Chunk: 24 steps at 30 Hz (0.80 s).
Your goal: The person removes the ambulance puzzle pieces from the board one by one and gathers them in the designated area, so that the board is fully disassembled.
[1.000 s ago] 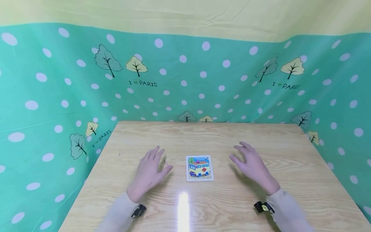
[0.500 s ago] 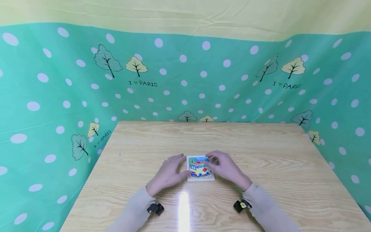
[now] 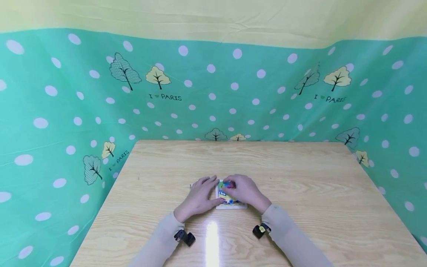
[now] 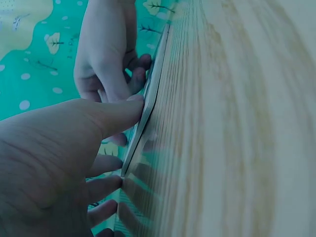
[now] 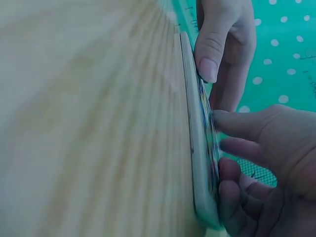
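Table (image 3: 290, 163): broad wood beyond, both sides.
Vehicle picture board (image 3: 233, 205): on table between hands; drawn vehicle faces left, long axis unclear.
Left hand (image 3: 197, 200): thumb over edge, fingers extended.
Right hand (image 3: 246, 189): fingertips at face, grip unclear.

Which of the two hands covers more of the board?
The right hand, over the right half of the board; the left hand is at its left edge.

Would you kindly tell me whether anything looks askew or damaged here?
Nothing stands out: the picture board appears to lie flat on the table, unbroken where visible. The bright strip looks like reflected light. The right hand hides part of the board.
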Available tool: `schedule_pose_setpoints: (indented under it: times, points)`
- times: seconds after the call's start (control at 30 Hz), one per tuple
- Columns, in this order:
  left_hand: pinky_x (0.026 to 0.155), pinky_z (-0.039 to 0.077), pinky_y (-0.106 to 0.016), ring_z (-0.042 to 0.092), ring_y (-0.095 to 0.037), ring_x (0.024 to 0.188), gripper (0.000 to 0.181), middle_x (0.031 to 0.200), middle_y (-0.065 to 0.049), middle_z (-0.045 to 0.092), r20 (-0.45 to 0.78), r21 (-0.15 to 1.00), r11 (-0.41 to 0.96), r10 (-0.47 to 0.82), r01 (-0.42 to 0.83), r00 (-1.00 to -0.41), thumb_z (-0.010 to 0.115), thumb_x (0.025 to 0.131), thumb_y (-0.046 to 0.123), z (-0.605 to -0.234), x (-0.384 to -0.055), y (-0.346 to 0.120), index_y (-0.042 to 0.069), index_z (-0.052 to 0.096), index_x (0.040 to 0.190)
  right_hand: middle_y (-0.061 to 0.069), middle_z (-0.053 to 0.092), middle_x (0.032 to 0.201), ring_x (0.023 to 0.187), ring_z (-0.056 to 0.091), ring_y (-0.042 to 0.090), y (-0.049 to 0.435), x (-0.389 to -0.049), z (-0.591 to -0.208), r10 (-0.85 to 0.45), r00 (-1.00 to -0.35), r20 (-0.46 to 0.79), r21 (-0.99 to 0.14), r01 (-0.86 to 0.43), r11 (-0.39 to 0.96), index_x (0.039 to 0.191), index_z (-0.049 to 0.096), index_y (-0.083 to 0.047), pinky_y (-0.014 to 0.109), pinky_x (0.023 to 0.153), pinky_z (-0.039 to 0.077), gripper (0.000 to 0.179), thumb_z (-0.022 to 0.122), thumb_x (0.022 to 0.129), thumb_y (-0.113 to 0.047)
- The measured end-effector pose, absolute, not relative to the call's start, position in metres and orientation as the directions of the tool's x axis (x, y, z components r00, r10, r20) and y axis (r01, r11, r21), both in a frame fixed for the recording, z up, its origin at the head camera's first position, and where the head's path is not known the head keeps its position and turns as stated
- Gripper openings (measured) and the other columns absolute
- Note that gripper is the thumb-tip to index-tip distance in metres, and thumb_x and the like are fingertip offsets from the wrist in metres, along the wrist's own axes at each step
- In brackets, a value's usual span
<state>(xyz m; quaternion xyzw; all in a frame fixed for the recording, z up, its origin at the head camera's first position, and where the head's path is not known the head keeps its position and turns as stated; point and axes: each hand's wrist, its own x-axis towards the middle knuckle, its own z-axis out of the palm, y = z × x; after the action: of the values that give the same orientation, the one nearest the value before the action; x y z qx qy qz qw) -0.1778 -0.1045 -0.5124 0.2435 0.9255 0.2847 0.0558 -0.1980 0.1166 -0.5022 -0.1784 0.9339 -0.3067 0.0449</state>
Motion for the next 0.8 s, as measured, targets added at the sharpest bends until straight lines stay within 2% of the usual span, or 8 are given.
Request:
schedule_pose_setpoints:
  times: [0.17, 0.3, 0.47, 0.6, 0.8]
  points:
    - [0.124, 0.027, -0.074, 0.036, -0.046, 0.155, 0.078, 0.168, -0.017, 0.045, 0.033, 0.573, 0.709, 0.482, 0.411, -0.876, 0.077, 0.094, 0.048, -0.513, -0.177, -0.103, 0.007, 0.053, 0.156, -0.008, 0.057, 0.076, 0.067, 0.049, 0.01, 0.117, -0.201, -0.503, -0.374, -0.927, 0.001, -0.57, -0.308, 0.762, 0.125, 0.079, -0.019, 0.023, 0.057, 0.036, 0.037, 0.082, 0.094, -0.039]
    - [0.126, 0.026, -0.071, 0.035, -0.045, 0.156, 0.077, 0.169, -0.015, 0.044, 0.018, 0.574, 0.718, 0.47, 0.394, -0.883, 0.076, 0.095, 0.049, -0.514, -0.179, -0.104, 0.009, 0.053, 0.157, -0.007, 0.058, 0.078, 0.07, 0.05, 0.011, 0.118, -0.205, -0.501, -0.399, -0.917, -0.019, -0.585, -0.313, 0.748, 0.126, 0.078, -0.019, 0.024, 0.059, 0.037, 0.038, 0.083, 0.094, -0.039]
    - [0.127, 0.024, -0.07, 0.033, -0.045, 0.157, 0.076, 0.169, -0.015, 0.042, 0.011, 0.578, 0.716, 0.472, 0.39, -0.882, 0.076, 0.096, 0.047, -0.512, -0.18, -0.103, 0.009, 0.053, 0.157, -0.006, 0.058, 0.074, 0.065, 0.051, 0.01, 0.121, -0.209, -0.498, -0.434, -0.897, -0.081, -0.592, -0.307, 0.745, 0.131, 0.075, -0.02, 0.025, 0.058, 0.039, 0.043, 0.084, 0.093, -0.039]
    - [0.128, 0.023, -0.071, 0.032, -0.045, 0.158, 0.075, 0.17, -0.015, 0.041, 0.0, 0.581, 0.716, 0.475, 0.387, -0.88, 0.076, 0.096, 0.048, -0.513, -0.18, -0.103, 0.011, 0.053, 0.157, -0.005, 0.056, 0.07, 0.061, 0.051, 0.011, 0.12, -0.211, -0.494, -0.434, -0.889, -0.148, -0.625, -0.256, 0.738, 0.128, 0.072, -0.021, 0.026, 0.056, 0.04, 0.039, 0.083, 0.094, -0.036]
    - [0.126, 0.025, -0.072, 0.034, -0.046, 0.156, 0.076, 0.169, -0.018, 0.042, 0.006, 0.567, 0.721, 0.48, 0.399, -0.877, 0.077, 0.095, 0.047, -0.515, -0.18, -0.102, 0.009, 0.054, 0.156, -0.003, 0.054, 0.073, 0.062, 0.052, 0.013, 0.116, -0.214, -0.49, -0.41, -0.886, -0.217, -0.651, -0.182, 0.737, 0.122, 0.069, -0.02, 0.028, 0.058, 0.04, 0.036, 0.085, 0.093, -0.031]
